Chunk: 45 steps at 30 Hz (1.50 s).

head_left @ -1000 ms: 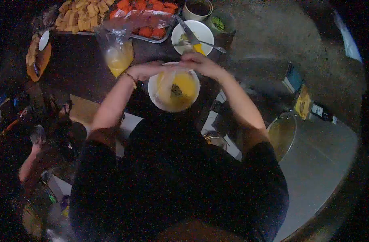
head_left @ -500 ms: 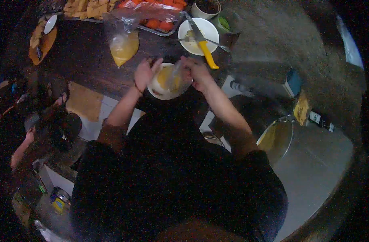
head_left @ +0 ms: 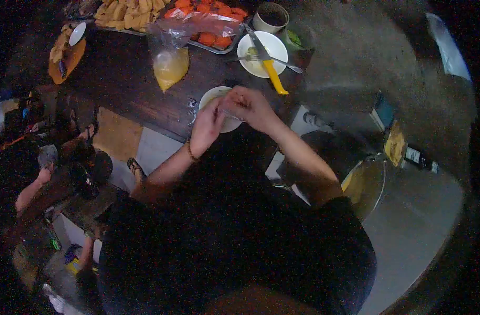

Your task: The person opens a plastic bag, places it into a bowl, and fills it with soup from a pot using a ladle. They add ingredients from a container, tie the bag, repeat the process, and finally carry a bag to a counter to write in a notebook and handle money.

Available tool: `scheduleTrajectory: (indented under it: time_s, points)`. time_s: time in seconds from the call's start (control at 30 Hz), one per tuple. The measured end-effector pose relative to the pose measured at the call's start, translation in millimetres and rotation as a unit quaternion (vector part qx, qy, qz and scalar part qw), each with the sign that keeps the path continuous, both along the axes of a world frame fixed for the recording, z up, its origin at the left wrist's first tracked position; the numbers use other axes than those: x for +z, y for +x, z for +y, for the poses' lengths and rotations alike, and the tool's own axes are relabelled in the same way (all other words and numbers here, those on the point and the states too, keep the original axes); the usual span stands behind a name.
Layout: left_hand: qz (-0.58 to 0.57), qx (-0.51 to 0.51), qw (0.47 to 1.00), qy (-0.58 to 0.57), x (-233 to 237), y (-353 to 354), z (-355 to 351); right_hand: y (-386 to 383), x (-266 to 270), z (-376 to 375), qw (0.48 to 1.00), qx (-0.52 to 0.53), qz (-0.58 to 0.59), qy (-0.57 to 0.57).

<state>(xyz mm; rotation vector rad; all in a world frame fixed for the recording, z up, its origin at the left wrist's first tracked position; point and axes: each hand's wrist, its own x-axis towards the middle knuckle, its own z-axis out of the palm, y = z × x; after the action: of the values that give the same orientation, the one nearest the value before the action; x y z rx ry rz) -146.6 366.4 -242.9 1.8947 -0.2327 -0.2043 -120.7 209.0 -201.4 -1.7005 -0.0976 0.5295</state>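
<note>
My left hand (head_left: pixel 206 126) and my right hand (head_left: pixel 251 109) meet above a white bowl (head_left: pixel 205 100) at the table's near edge. Their fingers are pinched together on a clear plastic bag (head_left: pixel 230 115), mostly hidden behind the hands, as are the bowl's contents. A beaded bracelet circles my left wrist. Beyond my left hand lies another clear bag of yellow liquid (head_left: pixel 172 69). Past my right hand, a yellow-handled knife (head_left: pixel 273 76) and a fork (head_left: pixel 248 58) rest across a white plate (head_left: pixel 278 46).
At the back are a tray of orange-red pieces (head_left: pixel 206 39), a heap of tan pieces (head_left: pixel 127 13) and a dark-filled bowl (head_left: pixel 271 17). A wooden board (head_left: pixel 72 55) is far left. A large pot (head_left: pixel 366 186) and bottle (head_left: pixel 421 157) stand right. Other people's limbs (head_left: pixel 33 191) show left.
My hands were apart on either side of the bag in the bowl, with yellow showing. They have come together over it and now cover it. The view has shifted slightly.
</note>
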Motion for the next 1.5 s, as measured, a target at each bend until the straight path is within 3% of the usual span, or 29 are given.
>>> scheduleTrajectory:
  time_s: [0.03,0.07,0.13,0.23,0.27,0.37,0.4,0.5,0.57,0.63,0.67,0.7,0.73,0.8,0.83,0.87,0.9,1.0,1.07,1.1,1.17,1.23,1.3,1.33,1.37,1.4,1.43,1.47,1.5]
  points:
    - [0.007,-0.007,1.000,-0.010,4.6,0.5,1.7,-1.5,8.1,-3.4,0.991,0.075,-0.093,-0.054]
    - [0.008,-0.008,1.000,-0.010,4.7,0.6,2.8,-1.8,7.5,-8.9,0.991,0.074,-0.092,-0.054]
    - [-0.083,0.003,0.996,0.031,4.7,0.8,5.1,-0.9,3.3,-22.1,0.958,0.177,-0.198,-0.109]
    - [-0.017,-0.041,0.999,0.024,11.8,4.1,10.1,-2.6,-37.4,-47.0,0.958,0.085,-0.235,-0.141]
    - [-0.017,-0.038,0.999,0.025,7.7,3.8,11.8,-2.6,-53.3,-50.7,0.940,0.110,-0.246,-0.208]
    - [-0.062,-0.079,0.993,0.055,-4.6,1.8,14.9,3.1,-116.4,-25.7,0.895,0.187,-0.341,-0.217]
    - [-0.074,-0.101,0.990,0.062,-0.7,2.2,13.3,6.3,-109.8,-11.3,0.858,0.240,-0.341,-0.301]
    - [-0.037,-0.138,0.988,0.054,26.9,0.4,25.7,15.8,-135.4,12.0,0.847,0.291,-0.385,-0.221]
    - [0.010,-0.150,0.988,0.042,25.8,-1.4,37.5,16.5,-133.6,10.0,0.861,0.297,-0.371,-0.185]
    - [-0.003,0.060,0.992,-0.107,-10.4,-6.1,54.5,19.0,-114.7,3.2,0.885,0.302,-0.336,-0.116]
    - [-0.026,0.077,0.994,-0.078,-26.8,-8.7,50.4,19.6,-106.2,2.1,0.895,0.305,-0.315,-0.080]
    - [-0.024,0.079,0.994,-0.077,-46.7,-12.6,41.7,16.2,-99.3,2.6,0.905,0.304,-0.294,-0.045]
    - [-0.026,0.010,0.998,-0.062,-69.9,-17.4,27.2,7.4,-92.7,5.0,0.905,0.307,-0.290,-0.045]
    - [-0.029,-0.057,0.997,-0.048,-106.4,-24.2,-8.4,-3.3,-82.6,12.6,0.952,0.256,-0.157,-0.054]
    - [0.089,0.052,0.942,-0.318,-120.6,-30.1,-32.6,-4.6,-92.2,12.3,0.952,0.259,-0.153,-0.055]
    - [0.196,0.157,0.793,-0.556,-128.2,-31.2,-44.7,-6.5,-110.6,11.0,0.951,0.209,-0.213,-0.084]
    - [0.199,0.163,0.791,-0.555,-125.5,-30.0,-44.7,-8.4,-123.2,8.8,0.944,0.158,-0.267,-0.109]
    - [0.033,0.084,0.968,-0.233,-128.3,-28.5,-37.1,-8.1,-156.6,-1.3,0.919,0.186,-0.325,-0.124]
    - [-0.087,0.017,0.996,0.008,-120.6,-19.4,-31.6,-7.1,-108.6,9.2,0.912,0.174,-0.336,-0.161]
    - [-0.085,0.014,0.996,0.007,-109.1,-17.1,-29.0,-6.3,-84.7,13.9,0.904,0.159,-0.346,-0.195]
    - [-0.041,-0.050,0.989,-0.130,-76.9,-10.5,-21.7,-4.8,-65.3,8.5,0.915,0.140,-0.318,-0.204]
    - [-0.040,-0.112,0.988,-0.094,-60.9,4.7,-7.2,-3.4,-72.4,-5.4,0.924,0.121,-0.296,-0.212]
    - [-0.036,-0.174,0.982,-0.056,-57.6,17.4,4.8,1.1,-94.2,-20.0,0.892,0.061,-0.407,-0.186]
    - [0.041,-0.204,0.977,-0.050,-58.4,22.7,9.6,-2.5,-94.8,-23.1,0.892,0.060,-0.408,-0.186]
    - [0.119,-0.233,0.964,-0.045,-59.9,26.3,12.0,-9.4,-95.4,-25.5,0.969,-0.014,-0.218,-0.114]
    - [0.118,-0.233,0.964,-0.044,-60.3,26.2,11.0,-12.9,-91.6,-26.4,0.996,-0.085,-0.019,-0.034]
    - [0.023,-0.224,0.974,-0.035,-62.1,25.9,9.7,-14.1,-96.2,-30.5,0.996,-0.085,-0.019,-0.034]
    - [-0.073,-0.213,0.974,-0.025,-63.5,25.9,9.2,-16.4,-104.9,-36.4,0.985,-0.123,0.116,0.042]
    - [-0.076,-0.213,0.974,-0.023,-64.5,26.3,11.2,-14.3,-103.9,-37.7,0.949,-0.156,0.246,0.118]
